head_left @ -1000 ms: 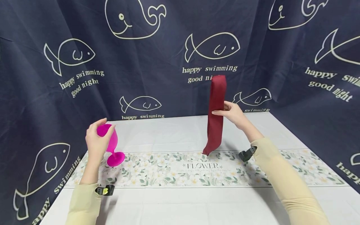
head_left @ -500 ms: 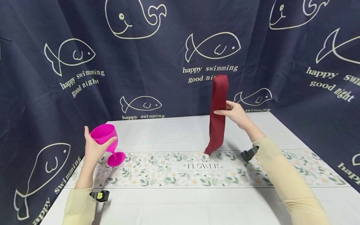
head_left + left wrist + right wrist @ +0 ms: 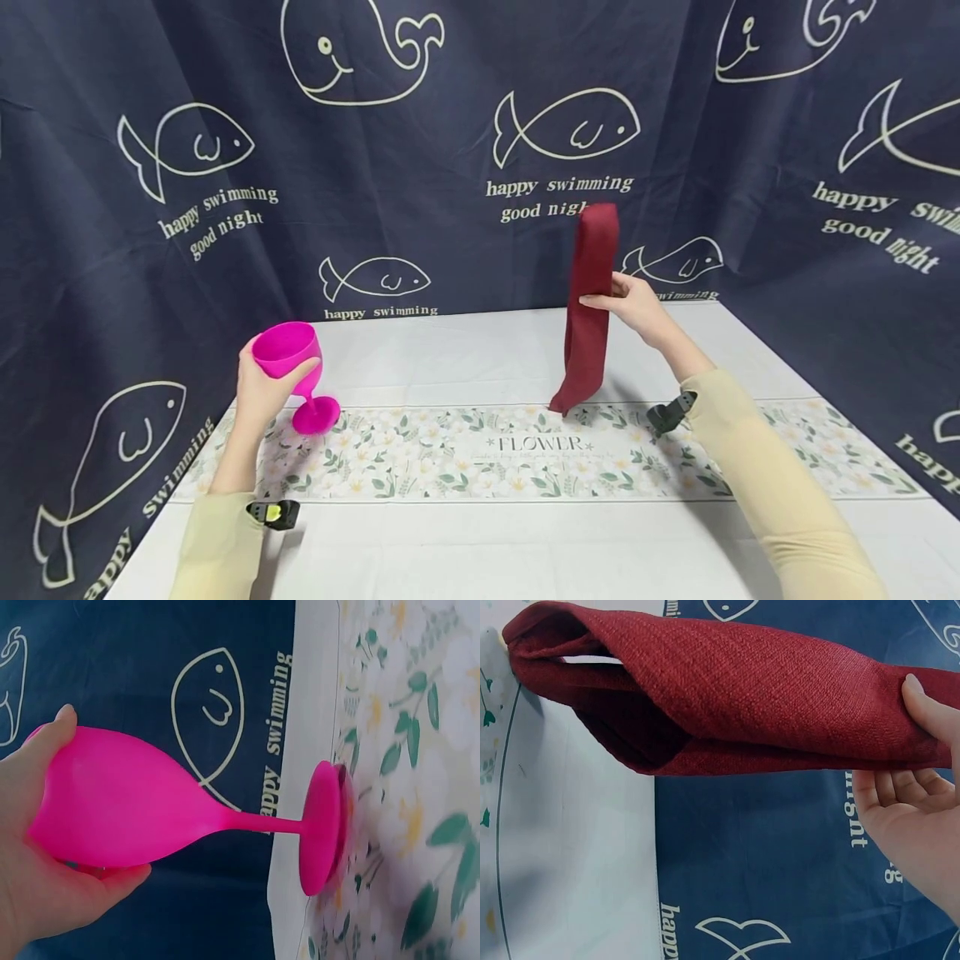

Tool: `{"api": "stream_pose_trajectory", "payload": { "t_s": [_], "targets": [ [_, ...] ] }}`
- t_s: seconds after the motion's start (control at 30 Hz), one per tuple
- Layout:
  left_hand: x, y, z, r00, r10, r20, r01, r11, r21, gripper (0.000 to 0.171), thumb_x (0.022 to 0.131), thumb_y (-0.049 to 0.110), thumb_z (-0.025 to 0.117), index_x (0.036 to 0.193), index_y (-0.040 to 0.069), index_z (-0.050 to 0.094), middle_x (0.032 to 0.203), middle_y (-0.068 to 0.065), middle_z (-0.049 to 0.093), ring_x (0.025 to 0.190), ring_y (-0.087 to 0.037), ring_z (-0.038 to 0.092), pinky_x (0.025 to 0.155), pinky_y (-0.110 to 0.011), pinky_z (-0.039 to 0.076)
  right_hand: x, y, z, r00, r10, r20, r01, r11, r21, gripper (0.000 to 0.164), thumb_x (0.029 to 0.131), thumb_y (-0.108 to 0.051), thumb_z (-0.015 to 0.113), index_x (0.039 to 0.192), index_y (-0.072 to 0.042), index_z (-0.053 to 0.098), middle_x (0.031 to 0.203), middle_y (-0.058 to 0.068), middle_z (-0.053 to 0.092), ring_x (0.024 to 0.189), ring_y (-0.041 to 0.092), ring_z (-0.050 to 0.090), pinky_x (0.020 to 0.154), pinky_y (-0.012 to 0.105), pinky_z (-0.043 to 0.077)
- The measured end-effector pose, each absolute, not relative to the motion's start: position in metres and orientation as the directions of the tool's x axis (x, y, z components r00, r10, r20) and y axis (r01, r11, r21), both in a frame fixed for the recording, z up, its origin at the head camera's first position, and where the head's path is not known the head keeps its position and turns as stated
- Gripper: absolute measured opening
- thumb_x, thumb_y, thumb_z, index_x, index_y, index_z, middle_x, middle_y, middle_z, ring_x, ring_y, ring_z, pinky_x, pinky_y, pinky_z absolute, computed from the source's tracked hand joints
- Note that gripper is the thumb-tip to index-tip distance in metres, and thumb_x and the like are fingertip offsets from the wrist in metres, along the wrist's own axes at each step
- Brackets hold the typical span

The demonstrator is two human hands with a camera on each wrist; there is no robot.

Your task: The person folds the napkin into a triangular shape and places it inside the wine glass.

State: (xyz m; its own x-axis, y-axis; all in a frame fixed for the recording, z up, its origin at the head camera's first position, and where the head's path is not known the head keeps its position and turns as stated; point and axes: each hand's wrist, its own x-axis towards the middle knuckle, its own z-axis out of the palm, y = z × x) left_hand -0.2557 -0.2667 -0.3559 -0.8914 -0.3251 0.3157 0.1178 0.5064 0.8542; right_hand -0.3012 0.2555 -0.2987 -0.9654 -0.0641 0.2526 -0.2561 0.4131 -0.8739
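A bright pink plastic goblet (image 3: 288, 354) stands at the left of the table, and my left hand (image 3: 258, 387) grips it around the bowl. In the left wrist view, thumb and fingers lie on either side of the goblet's bowl (image 3: 127, 799). Its foot (image 3: 321, 829) is close to the flowered strip; whether it fully touches, I cannot tell. My right hand (image 3: 637, 307) pinches a folded dark red cloth (image 3: 591, 308), held upright at the right. The right wrist view shows the thumb on one face of the cloth (image 3: 765, 697), its lower end folded into open loops.
A white table (image 3: 450, 546) carries a flowered strip (image 3: 465, 475) lettered "FLOWER" across its width. Dark blue curtains (image 3: 465, 250) with fish and whale drawings hang behind and at both sides. Black devices (image 3: 276, 514) are strapped to both wrists.
My left hand has shifted its grip on the goblet's bowl, and the goblet has moved slightly right and away. The right hand has carried the red cloth a little to the right.
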Motion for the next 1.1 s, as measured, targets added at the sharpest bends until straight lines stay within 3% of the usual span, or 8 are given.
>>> {"api": "stream_pose_trajectory", "payload": {
  "t_s": [0.37,0.67,0.9,1.1],
  "targets": [
    [-0.272,-0.239,-0.358,-0.889,-0.251,0.383,0.236,0.465,0.853,0.083,0.077,0.024,0.077,0.141,0.003,0.028,0.135,-0.016,0.044,0.119,-0.029,0.046,0.098,-0.045,0.042,-0.297,0.259,-0.295,-0.964,-0.047,0.261,-0.258,0.396,-0.881,0.052,0.082,-0.023,0.073,0.127,-0.003,0.055,0.096,-0.013,0.067,0.088,-0.004,0.06,0.102,0.045,0.037],
    [-0.281,-0.216,-0.355,-0.926,-0.212,0.312,0.188,0.457,0.869,0.088,0.076,0.032,0.077,0.14,0.0,0.025,0.135,-0.02,0.043,0.12,-0.035,0.045,0.099,-0.048,0.042,-0.297,0.26,-0.293,-0.961,-0.051,0.273,-0.271,0.389,-0.881,0.049,0.082,-0.022,0.072,0.125,-0.004,0.057,0.093,-0.016,0.067,0.089,-0.003,0.06,0.102,0.046,0.036],
    [-0.29,-0.197,-0.356,-0.931,-0.153,0.33,0.235,0.441,0.866,0.085,0.076,0.028,0.078,0.139,0.0,0.028,0.133,-0.021,0.046,0.12,-0.034,0.047,0.1,-0.047,0.042,-0.298,0.261,-0.293,-0.953,-0.086,0.29,-0.301,0.373,-0.878,0.045,0.084,-0.017,0.07,0.123,-0.001,0.056,0.089,-0.018,0.066,0.088,-0.001,0.061,0.097,0.037,0.038],
    [-0.296,-0.178,-0.353,-0.931,-0.102,0.35,0.273,0.44,0.856,0.084,0.076,0.028,0.078,0.139,0.0,0.029,0.131,-0.02,0.048,0.119,-0.033,0.048,0.098,-0.048,0.043,-0.3,0.262,-0.295,-0.949,-0.111,0.295,-0.315,0.362,-0.877,0.045,0.087,-0.017,0.066,0.126,0.001,0.054,0.095,-0.017,0.065,0.091,-0.002,0.06,0.099,0.039,0.039]
  ]
}}
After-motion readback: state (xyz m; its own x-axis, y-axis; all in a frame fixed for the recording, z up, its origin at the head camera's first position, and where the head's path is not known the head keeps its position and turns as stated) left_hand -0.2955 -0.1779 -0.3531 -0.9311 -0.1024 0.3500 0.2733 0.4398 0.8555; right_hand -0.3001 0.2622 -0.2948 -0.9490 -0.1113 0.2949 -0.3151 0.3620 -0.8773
